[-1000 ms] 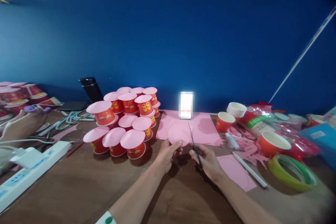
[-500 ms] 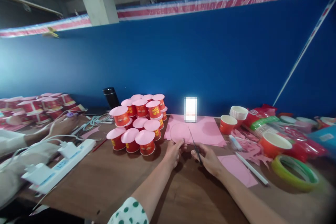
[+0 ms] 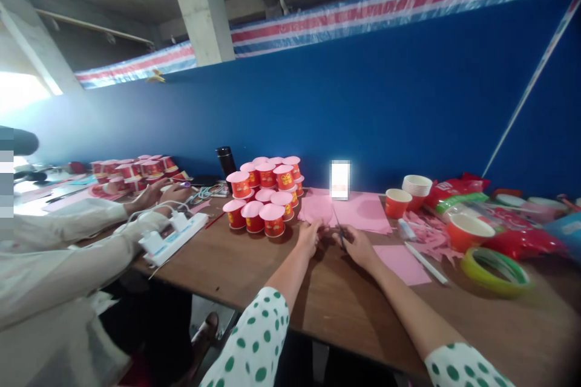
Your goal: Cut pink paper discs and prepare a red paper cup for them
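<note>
My left hand (image 3: 310,234) pinches the near edge of a pink paper disc (image 3: 317,208) held just above the brown table (image 3: 254,278). My right hand (image 3: 358,243) is closed round a pair of scissors (image 3: 339,230), whose blades point up at the disc's right side. The two hands are a few centimetres apart. To the left of my left hand stands a pile of red paper cups capped with pink discs (image 3: 265,196). Behind the disc lie flat pink paper sheets (image 3: 361,214).
A pink sheet (image 3: 402,264), a white pen (image 3: 425,262), open red cups (image 3: 396,202), a stack of white cups (image 3: 417,185), pink scraps and a green tape roll (image 3: 494,266) lie to the right. A person in white (image 3: 68,254) sits at the left by a power strip (image 3: 172,239). A blue wall stands behind.
The camera has tilted up and pulled back, so the ceiling and the person at the left show. My hands still hold the disc and scissors, now closer together.
</note>
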{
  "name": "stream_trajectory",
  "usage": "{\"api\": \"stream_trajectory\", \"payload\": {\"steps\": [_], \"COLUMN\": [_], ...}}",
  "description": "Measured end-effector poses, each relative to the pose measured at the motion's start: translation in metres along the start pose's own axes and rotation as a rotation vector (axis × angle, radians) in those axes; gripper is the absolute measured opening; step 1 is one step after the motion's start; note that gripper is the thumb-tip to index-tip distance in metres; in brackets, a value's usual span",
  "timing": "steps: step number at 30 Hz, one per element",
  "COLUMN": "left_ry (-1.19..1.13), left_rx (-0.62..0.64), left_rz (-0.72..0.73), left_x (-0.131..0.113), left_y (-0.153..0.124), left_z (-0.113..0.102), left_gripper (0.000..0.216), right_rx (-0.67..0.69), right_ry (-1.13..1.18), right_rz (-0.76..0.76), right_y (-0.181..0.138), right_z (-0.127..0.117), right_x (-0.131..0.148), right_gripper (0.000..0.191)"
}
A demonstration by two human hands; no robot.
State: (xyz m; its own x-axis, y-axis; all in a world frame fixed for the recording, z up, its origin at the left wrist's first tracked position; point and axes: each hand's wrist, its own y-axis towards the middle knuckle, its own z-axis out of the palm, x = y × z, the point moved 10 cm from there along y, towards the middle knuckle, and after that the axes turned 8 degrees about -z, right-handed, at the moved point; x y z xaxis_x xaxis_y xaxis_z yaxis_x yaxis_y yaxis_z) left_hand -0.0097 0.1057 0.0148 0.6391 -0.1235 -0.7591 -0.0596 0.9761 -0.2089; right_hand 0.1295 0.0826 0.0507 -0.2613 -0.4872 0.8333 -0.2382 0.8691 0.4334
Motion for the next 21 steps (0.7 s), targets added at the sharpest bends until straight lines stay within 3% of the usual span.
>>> {"api": "stream_trajectory", "payload": {"steps": [12,21], "left_ry": [0.019,-0.039], "left_rx": [0.25,0.247], "left_rz": [-0.288,-0.305], "left_x": [0.011,0.015], "left_y": [0.005,0.007], "left_z": [0.009,0.01], "left_gripper": [0.006,0.003], "right_rx": [-0.004,-0.059], "right_ry": [0.179,0.293], "right_rz": [0.119,0.239], "right_y": [-0.003,-0.008], "right_z": [-0.003,0.0], "right_x": [-0.004,-0.012], "right_gripper": [0.047,0.055]}}
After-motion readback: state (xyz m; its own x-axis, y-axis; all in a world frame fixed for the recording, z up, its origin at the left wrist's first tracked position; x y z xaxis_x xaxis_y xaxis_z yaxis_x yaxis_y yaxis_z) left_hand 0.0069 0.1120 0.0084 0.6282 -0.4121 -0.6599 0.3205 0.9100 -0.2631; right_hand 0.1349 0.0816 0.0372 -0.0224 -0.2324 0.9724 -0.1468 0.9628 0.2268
